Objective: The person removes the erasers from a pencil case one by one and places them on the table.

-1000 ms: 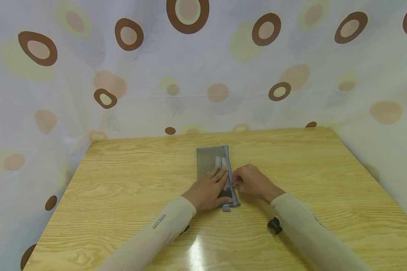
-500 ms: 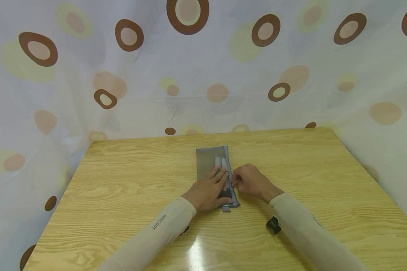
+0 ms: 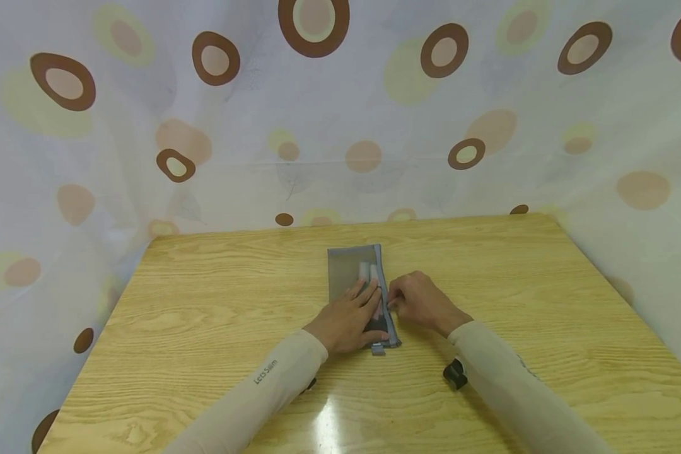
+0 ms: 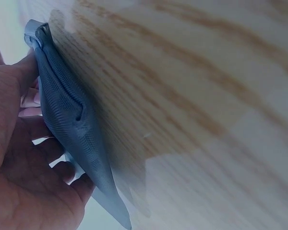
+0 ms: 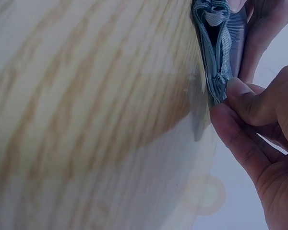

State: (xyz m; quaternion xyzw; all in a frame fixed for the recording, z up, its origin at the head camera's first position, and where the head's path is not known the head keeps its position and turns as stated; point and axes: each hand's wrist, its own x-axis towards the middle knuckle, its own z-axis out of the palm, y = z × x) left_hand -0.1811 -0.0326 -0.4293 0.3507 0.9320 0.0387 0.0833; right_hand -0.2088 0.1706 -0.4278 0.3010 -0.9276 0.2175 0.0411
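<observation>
A grey mesh zipper pouch (image 3: 345, 272) lies flat on the table, its zipper edge (image 3: 383, 284) toward the right. Two pale, slim items (image 3: 364, 271) show through the mesh, partly covered by fingers. My left hand (image 3: 349, 320) rests on the pouch with its fingers extended, pressing it down. At the zipper edge, my right hand (image 3: 422, 304) pinches the zipper between thumb and forefinger. In the right wrist view, the zipper (image 5: 222, 57) gapes on the near side and its two sides meet at the pinching fingertips; the slider is hidden there.
The wood-grain table (image 3: 215, 302) extends around the pouch. A spotted white curtain (image 3: 318, 126) encloses the back and both sides. A small grey tab (image 3: 378, 350) sticks out at the pouch's near end. A black device (image 3: 455, 374) sits under the right wrist.
My right hand and wrist have shifted very slightly away along the zipper edge, still pinching. My left hand and the pouch stay in place.
</observation>
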